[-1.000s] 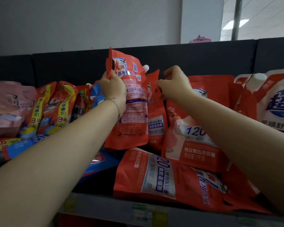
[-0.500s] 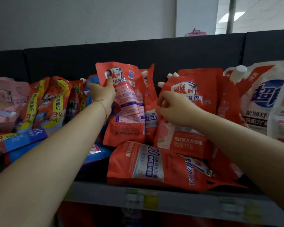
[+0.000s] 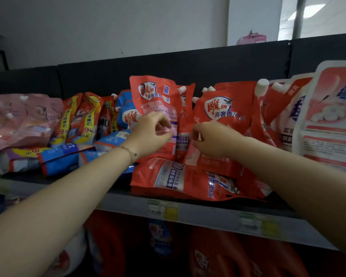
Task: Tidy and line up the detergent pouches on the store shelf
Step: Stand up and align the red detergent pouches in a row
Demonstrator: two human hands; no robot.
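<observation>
Red detergent pouches stand in the middle of the store shelf (image 3: pixel 208 214). The tallest red pouch (image 3: pixel 154 94) stands upright, and my left hand (image 3: pixel 150 134) hovers in front of its lower half, fingers loosely curled and holding nothing. A narrow red pouch (image 3: pixel 185 116) is squeezed beside it. My right hand (image 3: pixel 214 138) is curled in front of another upright red pouch (image 3: pixel 226 106); whether its fingers grip an edge is hidden. A further red pouch (image 3: pixel 180 176) lies flat at the shelf front, below both hands.
Pink pouches (image 3: pixel 18 120), orange-yellow pouches (image 3: pixel 82 116) and tumbled blue pouches (image 3: pixel 58 156) crowd the left. Big white-and-red pouches (image 3: pixel 332 116) stand at the right. A dark back panel (image 3: pixel 108 76) closes the shelf. Price tags (image 3: pixel 162 209) sit on the front rail, with red packs (image 3: pixel 218 256) below.
My left hand let go of the tall red pouch's top and dropped to its lower half; the pouch now stands on its own. The right hand slid slightly down and left.
</observation>
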